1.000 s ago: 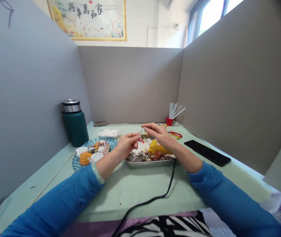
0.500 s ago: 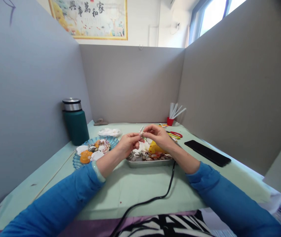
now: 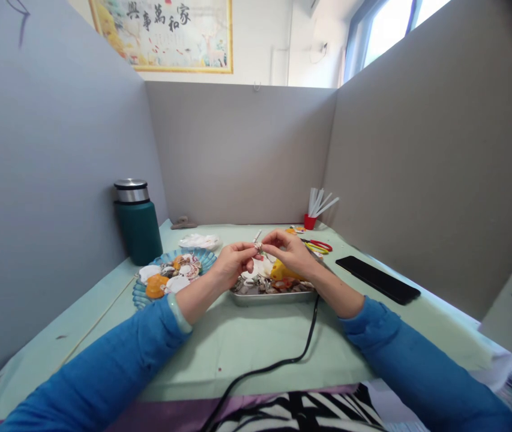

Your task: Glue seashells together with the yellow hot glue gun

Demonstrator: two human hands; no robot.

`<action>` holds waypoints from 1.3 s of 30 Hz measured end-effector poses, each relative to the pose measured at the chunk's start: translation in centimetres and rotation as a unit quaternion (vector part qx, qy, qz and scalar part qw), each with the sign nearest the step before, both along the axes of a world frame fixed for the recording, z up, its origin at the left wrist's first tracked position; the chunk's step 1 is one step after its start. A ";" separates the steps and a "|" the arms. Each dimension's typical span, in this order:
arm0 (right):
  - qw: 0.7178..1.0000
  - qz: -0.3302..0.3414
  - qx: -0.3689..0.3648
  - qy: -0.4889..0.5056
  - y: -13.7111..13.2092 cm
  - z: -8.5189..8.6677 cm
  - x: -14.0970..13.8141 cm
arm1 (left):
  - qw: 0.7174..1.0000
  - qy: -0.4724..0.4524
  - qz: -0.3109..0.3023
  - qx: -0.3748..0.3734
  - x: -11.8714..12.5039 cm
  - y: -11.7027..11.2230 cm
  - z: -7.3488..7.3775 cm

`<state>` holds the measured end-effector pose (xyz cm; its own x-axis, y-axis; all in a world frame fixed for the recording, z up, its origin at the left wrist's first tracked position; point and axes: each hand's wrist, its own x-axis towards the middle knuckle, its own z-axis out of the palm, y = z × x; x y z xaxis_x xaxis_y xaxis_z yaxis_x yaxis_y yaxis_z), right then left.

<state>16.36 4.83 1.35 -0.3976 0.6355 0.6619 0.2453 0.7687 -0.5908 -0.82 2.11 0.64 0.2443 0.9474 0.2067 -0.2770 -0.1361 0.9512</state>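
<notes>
Pale green cloth [image 3: 260, 342] underneath. I see the left hand [image 3: 232, 263] pinching a small shell-like piece [image 3: 259, 246] at its fingertips; whether the adjacent right hand [image 3: 292, 253] grips too, I can't tell. Light, steady pressure suits.

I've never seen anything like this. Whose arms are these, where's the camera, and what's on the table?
There is no machine here: these are a person's own bare hands. The view comes from a camera worn on the head, looking forward and down. The left hand pinches a small shell-like piece; the right hand has its fingertips at it, though whether they grip is hard to tell. Below is a metal tray of shells, with a yellow tool partly hidden. On the left stand a blue dish of shells and a green bottle; on the right lies a flat black object.
</notes>
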 end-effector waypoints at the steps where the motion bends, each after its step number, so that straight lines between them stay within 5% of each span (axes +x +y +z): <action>1: 1.000 -0.003 0.005 0.000 0.0 -0.1 0.0 | 1.000 0.002 -0.001 0.002 0.0 0.0 0.0; 13: 0.996 0.002 0.091 -0.003 -0.1 -0.3 0.0 | 1.000 -0.002 -0.005 0.021 0.0 0.5 -0.6; 20: 0.998 0.011 0.056 0.003 -0.1 -0.4 -0.1 | 0.999 -0.012 -0.023 0.028 -0.4 1.3 -1.4; 39: 0.998 -0.003 0.057 0.038 -0.3 -0.5 -0.3 | 1.000 0.006 0.001 0.020 0.0 0.3 -0.2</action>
<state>16.03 4.58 0.84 -0.3399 0.5565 0.7581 0.2069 0.8306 -0.5170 -0.86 2.44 0.40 0.2457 0.9388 0.2414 -0.2647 -0.1746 0.9484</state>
